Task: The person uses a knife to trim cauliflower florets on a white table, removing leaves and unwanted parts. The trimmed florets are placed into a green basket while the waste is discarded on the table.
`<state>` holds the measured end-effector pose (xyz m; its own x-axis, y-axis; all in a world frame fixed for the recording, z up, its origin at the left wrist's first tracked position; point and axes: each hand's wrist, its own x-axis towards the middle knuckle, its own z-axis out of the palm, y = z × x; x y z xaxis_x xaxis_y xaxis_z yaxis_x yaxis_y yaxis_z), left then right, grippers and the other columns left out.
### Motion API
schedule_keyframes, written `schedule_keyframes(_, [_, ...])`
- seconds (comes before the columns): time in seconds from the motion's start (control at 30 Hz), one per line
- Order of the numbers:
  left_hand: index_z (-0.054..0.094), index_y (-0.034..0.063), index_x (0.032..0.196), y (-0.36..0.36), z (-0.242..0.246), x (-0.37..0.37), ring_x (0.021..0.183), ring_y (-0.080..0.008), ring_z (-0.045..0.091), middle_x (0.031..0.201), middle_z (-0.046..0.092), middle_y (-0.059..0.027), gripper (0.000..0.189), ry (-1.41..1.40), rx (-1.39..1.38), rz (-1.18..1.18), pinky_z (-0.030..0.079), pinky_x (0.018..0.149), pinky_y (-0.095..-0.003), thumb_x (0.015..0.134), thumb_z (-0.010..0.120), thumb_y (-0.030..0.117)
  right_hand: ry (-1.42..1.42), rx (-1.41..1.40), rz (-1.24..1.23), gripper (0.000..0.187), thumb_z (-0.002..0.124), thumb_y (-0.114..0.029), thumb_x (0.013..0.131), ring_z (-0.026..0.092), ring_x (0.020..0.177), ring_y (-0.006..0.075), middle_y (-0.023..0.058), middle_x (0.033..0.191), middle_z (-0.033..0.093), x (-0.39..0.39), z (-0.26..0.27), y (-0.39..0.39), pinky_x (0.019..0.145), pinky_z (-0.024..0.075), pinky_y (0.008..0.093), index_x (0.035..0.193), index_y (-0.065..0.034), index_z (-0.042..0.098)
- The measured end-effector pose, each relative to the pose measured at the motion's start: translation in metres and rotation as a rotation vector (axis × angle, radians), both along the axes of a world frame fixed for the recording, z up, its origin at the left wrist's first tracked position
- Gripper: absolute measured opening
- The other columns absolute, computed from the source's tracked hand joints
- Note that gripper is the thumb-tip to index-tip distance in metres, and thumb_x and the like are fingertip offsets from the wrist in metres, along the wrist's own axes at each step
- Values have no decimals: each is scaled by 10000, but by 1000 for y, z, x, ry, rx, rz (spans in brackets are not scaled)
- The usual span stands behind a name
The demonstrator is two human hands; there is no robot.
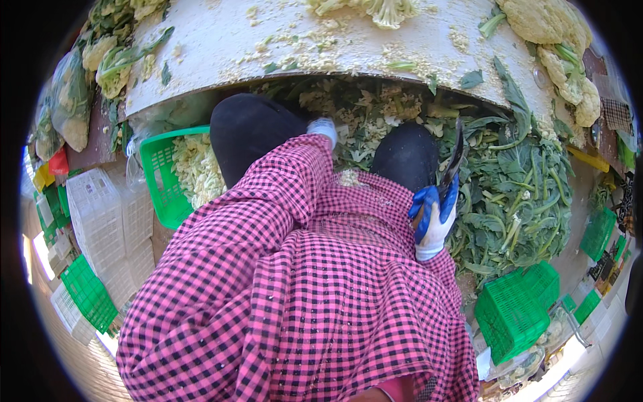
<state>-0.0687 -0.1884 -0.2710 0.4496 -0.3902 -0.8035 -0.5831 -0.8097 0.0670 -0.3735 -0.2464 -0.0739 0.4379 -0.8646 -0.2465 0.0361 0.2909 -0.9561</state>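
My right hand (434, 217), in a white glove with blue coated fingers, is closed around the handle of a knife (456, 156). Its dark blade points up toward the table edge, beside my right knee. Between my knees reaches my left hand (324, 129); only its white glove cuff and a little of the back show, and the fingers are hidden. Below it lie cauliflower trimmings (361, 131) and leaves under the table. To my right spreads a large heap of green cauliflower leaves (517, 201). A green plastic basket (166, 176) with cauliflower pieces (193, 163) stands by my left knee.
Across the front runs a white tabletop (216, 55) strewn with crumbs. Cauliflower heads (545, 22) rest at its right end, more (113, 75) at its left. White crates (98, 201) are stacked at left; green crates (512, 314) stand behind me at right.
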Motion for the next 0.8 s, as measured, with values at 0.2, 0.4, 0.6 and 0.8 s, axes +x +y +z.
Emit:
schedule_keyframes(0.2, [583,68,1358,-2,-22,8,1237,-370,595,1350,606,-209,441,-40,-62,79,496,1032,-455,923,560,137,180,175,69,743,536,-26,917,568,644,133,115,873,643,-1,-11,5,558,480,240,1589,-63,220])
schedule_keyframes(0.4, [664,55,1251,-14,14,0,1168,-325,649,1261,670,-192,526,141,-343,490,516,974,-378,809,760,323,206,14,275,671,610,-14,875,641,1136,232,199,1318,614,28,-38,-4,949,531,326,1508,-23,388])
schedule_keyframes(0.6, [718,44,1118,-13,166,-15,788,-125,650,913,718,-53,390,227,-705,443,514,725,-289,793,856,208,363,-632,514,682,689,-164,898,676,1069,393,259,1241,645,45,-4,-11,923,535,412,1508,-84,395])
schedule_keyframes(0.8, [726,33,1095,42,248,-38,801,-147,659,933,734,-74,354,243,-727,311,532,733,-314,788,853,154,327,-744,628,648,650,-230,927,680,1028,410,259,1196,658,35,20,11,888,540,429,1508,-100,393])
